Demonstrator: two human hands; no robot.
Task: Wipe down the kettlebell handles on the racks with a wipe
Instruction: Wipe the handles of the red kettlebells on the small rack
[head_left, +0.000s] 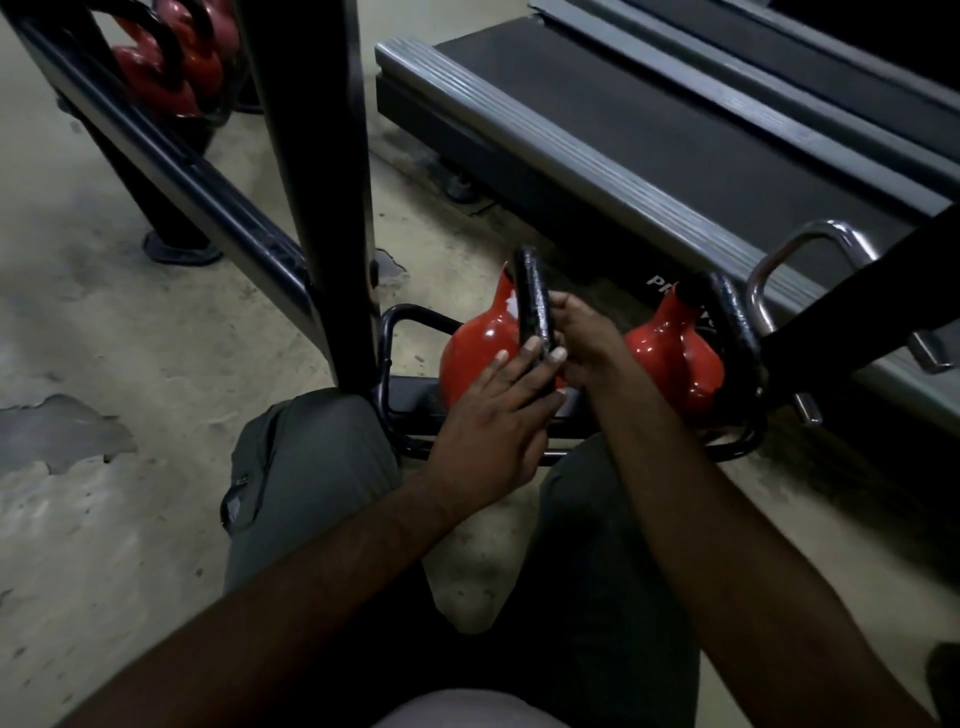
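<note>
Lower centre, I see grey trousers (311, 467) at a crouch. Just above, the left hand (488, 421) lies released: fingers (501, 358) nearly straight, resting flat on the lower end of the black handle (532, 296). The right hand (587, 338) has its fingers curled against the handle's right side; I cannot tell whether they close round it. The handle belongs to a red kettlebell (472, 348) at frame centre, on the rack (311, 156) base. Right of it stands a second kettlebell (675, 358). A treadmill (649, 130) fills the upper right.
</note>
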